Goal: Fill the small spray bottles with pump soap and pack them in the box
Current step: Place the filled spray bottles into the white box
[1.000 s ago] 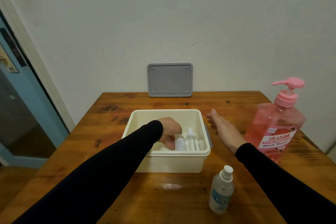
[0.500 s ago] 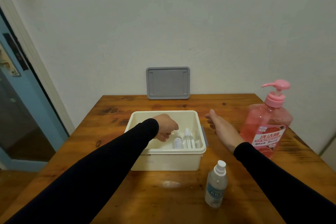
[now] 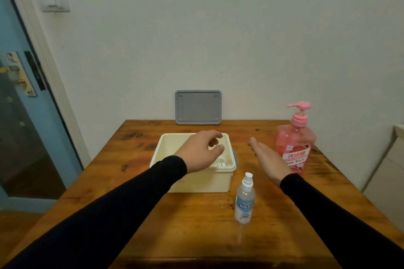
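- My left hand [image 3: 202, 151] hovers over the cream box [image 3: 166, 148], fingers loosely curled, empty; right hand [image 3: 267, 159] flat.
- Clear spray bottle [image 3: 244, 200] stands upright on wooden desk [image 3: 196, 220], white wall behind.

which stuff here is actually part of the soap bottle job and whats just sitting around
Part of the job:
small clear spray bottle with blue label
big pink pump soap bottle
cream plastic box
grey plastic lid leaning on the wall

Just there:
wooden table
blue door
white wall switch
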### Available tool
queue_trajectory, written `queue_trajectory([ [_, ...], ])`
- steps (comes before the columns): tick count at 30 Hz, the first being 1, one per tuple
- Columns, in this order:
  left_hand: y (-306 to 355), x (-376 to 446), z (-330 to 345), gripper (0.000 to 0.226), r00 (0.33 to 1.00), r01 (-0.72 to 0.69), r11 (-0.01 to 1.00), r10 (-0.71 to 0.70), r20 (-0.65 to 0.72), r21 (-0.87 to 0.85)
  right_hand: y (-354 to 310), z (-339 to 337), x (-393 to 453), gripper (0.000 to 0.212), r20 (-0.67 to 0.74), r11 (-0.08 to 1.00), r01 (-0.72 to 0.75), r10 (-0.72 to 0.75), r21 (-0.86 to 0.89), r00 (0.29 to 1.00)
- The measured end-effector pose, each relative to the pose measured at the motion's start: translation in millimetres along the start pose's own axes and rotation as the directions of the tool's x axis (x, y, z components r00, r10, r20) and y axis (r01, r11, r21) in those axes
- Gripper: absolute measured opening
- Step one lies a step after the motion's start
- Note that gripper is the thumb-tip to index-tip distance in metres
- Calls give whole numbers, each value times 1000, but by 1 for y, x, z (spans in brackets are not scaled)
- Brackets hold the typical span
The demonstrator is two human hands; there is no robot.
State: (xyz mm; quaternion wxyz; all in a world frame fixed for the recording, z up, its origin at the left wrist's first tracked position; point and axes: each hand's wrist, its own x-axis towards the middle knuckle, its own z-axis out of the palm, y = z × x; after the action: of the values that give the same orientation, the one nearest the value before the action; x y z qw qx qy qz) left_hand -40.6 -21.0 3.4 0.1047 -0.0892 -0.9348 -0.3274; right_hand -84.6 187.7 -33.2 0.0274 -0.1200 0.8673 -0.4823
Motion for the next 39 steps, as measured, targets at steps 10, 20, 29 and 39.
queue_trajectory([
  [10,19,-59,54,70,984,12,995,7,180,-104,12,-5,-58,65,-8,991,50,-51,-126,999],
  [20,19,-73,93,41,997,57,958,-38,72,-281,20,-3,-76,61,0,978,47,-48,-201,999],
  [29,16,-53,41,34,998,48,929,-27,60,-366,13,-6,-51,66,0,984,47,-47,-171,999],
  [39,2,-5,-44,32,995,53,932,-79,-58,-360,-4,2,-8,70,-22,989,59,-62,-134,998],
])
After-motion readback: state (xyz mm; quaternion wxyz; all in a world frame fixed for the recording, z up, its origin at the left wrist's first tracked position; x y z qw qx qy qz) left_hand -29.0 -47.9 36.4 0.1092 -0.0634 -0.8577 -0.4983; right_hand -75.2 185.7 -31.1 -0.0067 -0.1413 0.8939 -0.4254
